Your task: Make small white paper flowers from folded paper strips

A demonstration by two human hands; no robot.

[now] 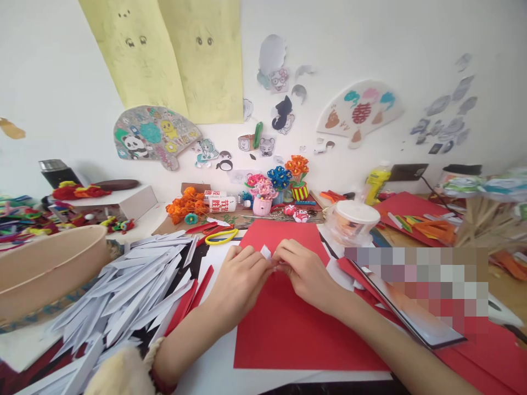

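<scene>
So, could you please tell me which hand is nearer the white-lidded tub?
Right: the right hand is left of the tub and in front; the left hand, farther left.

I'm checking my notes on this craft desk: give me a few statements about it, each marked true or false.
1. The left hand and right hand meet at a small white paper. True.
2. The white strips are piled right of the red sheet. False: the white strips lie to its left.
3. Orange flowers stand in a striped pot. True.
4. The left wrist is bare. False: a beaded band is on it.
</scene>
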